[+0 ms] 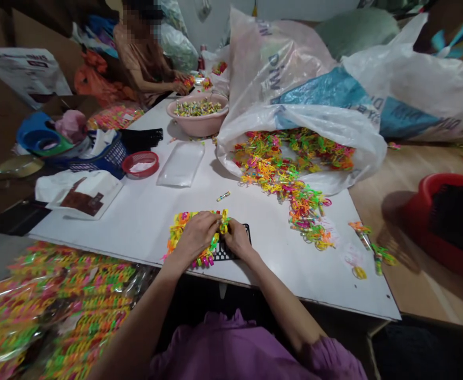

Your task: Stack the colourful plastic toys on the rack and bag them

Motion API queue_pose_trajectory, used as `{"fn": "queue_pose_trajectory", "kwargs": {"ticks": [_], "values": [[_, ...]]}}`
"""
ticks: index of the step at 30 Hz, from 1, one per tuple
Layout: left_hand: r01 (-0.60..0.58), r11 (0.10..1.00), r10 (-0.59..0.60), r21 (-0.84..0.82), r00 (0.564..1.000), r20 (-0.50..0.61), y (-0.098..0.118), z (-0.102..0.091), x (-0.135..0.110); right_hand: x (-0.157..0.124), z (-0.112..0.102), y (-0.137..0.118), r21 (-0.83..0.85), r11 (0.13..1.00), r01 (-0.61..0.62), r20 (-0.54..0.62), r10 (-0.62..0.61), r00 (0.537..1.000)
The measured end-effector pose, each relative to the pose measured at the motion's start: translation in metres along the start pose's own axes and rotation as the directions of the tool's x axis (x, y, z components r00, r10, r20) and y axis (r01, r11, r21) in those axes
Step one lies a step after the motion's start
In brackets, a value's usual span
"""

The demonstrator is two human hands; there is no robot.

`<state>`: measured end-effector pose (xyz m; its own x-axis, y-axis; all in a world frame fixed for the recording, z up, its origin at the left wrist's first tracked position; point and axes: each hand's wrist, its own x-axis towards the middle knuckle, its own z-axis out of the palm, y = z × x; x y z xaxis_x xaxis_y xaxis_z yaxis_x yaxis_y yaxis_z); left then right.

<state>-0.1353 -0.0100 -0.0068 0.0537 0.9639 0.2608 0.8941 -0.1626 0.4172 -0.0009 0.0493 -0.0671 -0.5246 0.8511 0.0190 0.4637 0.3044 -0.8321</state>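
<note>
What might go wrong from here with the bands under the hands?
The neon elastic bands under the left hand and right hand lie on a black plastic grid near the table's near edge, so some might slip off. The loose pile spilling from the white plastic sack may spread into that work. Stray bands beyond the table's right edge might get lost.

The rubber bands point(279, 163) are mixing neon yellow, green, orange and pink in a tangled jumble. The rack point(225, 252) is showing a black grid. The bag point(295, 89) is showing translucent white with blue patches, the bowl point(198, 124) pale pink, the table point(144, 221) plain white, and the blouse point(215, 348) solid purple.
</note>
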Motion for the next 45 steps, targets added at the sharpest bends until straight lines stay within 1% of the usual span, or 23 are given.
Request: {"fn": "queue_pose_trajectory", "kwargs": {"ticks": [2,4,6,9,11,15,21,23,25,26,27,28,29,30,31,32,33,34,36,39,42,44,45], "values": [[0.029,0.999,-0.029,-0.035,1.0,-0.009,0.003,-0.002,-0.002,-0.001,0.003,0.003,-0.085,0.993,0.08,0.045,-0.077,0.996],[0.043,0.997,-0.043,-0.059,0.999,0.002,0.006,-0.003,-0.005,-0.005,0.003,0.004,-0.134,0.981,0.139,0.077,-0.13,0.989],[0.048,0.997,-0.047,-0.053,0.999,0.02,0.009,-0.004,-0.005,-0.008,0.002,0.004,-0.173,0.974,0.145,0.101,-0.128,0.987],[0.027,0.999,-0.026,-0.018,0.999,0.023,0.01,0.0,-0.005,-0.009,0.002,0.002,-0.208,0.969,0.136,0.102,-0.117,0.988],[0.006,1.0,-0.006,-0.005,1.0,-0.002,0.009,0.003,-0.005,-0.009,0.003,0.002,-0.216,0.966,0.139,0.098,-0.12,0.988],[0.004,1.0,-0.004,0.005,0.996,-0.084,0.005,0.011,-0.008,-0.007,0.005,0.009,-0.229,0.957,0.175,0.113,-0.153,0.982],[-0.032,0.999,0.037,0.038,0.989,-0.14,-0.001,0.023,-0.014,-0.009,0.009,0.016,-0.269,0.926,0.264,0.13,-0.236,0.963],[-0.029,0.998,0.037,0.05,0.986,-0.166,-0.001,0.023,-0.015,-0.007,0.003,0.015,-0.229,0.932,0.28,0.174,-0.244,0.954],[-0.025,0.998,0.034,0.051,0.983,-0.181,0.0,0.022,-0.016,-0.002,-0.015,0.016,-0.166,0.939,0.302,0.241,-0.259,0.935],[-0.026,0.999,0.034,0.046,0.983,-0.182,0.001,0.021,-0.017,0.003,-0.029,0.019,-0.159,0.943,0.293,0.243,-0.25,0.937],[-0.029,0.999,0.036,0.04,0.983,-0.182,0.001,0.021,-0.018,0.009,-0.047,0.022,-0.186,0.948,0.257,0.209,-0.217,0.953],[-0.034,0.999,0.04,0.035,0.983,-0.18,0.001,0.02,-0.019,0.016,-0.067,0.025,-0.249,0.948,0.196,0.135,-0.167,0.977],[-0.039,0.999,0.044,0.033,0.983,-0.178,0.001,0.02,-0.02,0.024,-0.087,0.029,-0.344,0.935,0.086,0.004,-0.09,0.996],[-0.041,0.999,0.046,0.034,0.983,-0.176,0.001,0.02,-0.02,0.033,-0.107,0.033,-0.447,0.894,-0.039,-0.125,-0.02,0.992],[-0.043,0.998,0.049,0.038,0.984,-0.172,0.001,0.02,-0.02,0.041,-0.124,0.036,-0.541,0.828,-0.149,-0.235,0.022,0.972],[-0.044,0.998,0.051,0.044,0.984,-0.168,0.001,0.021,-0.02,0.048,-0.138,0.04,-0.612,0.757,-0.228,-0.295,0.049,0.954],[-0.045,0.998,0.053,0.049,0.986,-0.158,0.001,0.021,-0.02,0.053,-0.146,0.043,-0.664,0.697,-0.271,-0.32,0.063,0.945],[-0.047,0.997,0.055,0.054,0.987,-0.152,0.001,0.022,-0.021,0.056,-0.15,0.046,-0.7,0.655,-0.286,-0.317,0.074,0.946],[-0.057,0.996,0.066,0.063,0.986,-0.154,0.0,0.022,-0.022,0.049,-0.146,0.051,-0.732,0.624,-0.273,-0.275,0.095,0.957],[-0.043,0.995,0.059,0.087,0.982,-0.182,-0.005,0.019,-0.025,0.016,-0.128,0.059,-0.718,0.627,-0.302,-0.269,0.15,0.951],[0.0,0.992,0.024,0.126,0.982,-0.19,-0.014,0.013,-0.022,-0.022,-0.118,0.061,-0.666,0.659,-0.349,-0.274,0.219,0.937],[0.015,0.99,0.009,0.142,0.986,-0.168,-0.02,0.01,-0.017,-0.036,-0.118,0.058,-0.62,0.715,-0.324,-0.251,0.211,0.945],[0.016,0.989,0.007,0.144,0.988,-0.157,-0.022,0.009,-0.015,-0.038,-0.12,0.055,-0.589,0.753,-0.294,-0.24,0.185,0.953]]}}
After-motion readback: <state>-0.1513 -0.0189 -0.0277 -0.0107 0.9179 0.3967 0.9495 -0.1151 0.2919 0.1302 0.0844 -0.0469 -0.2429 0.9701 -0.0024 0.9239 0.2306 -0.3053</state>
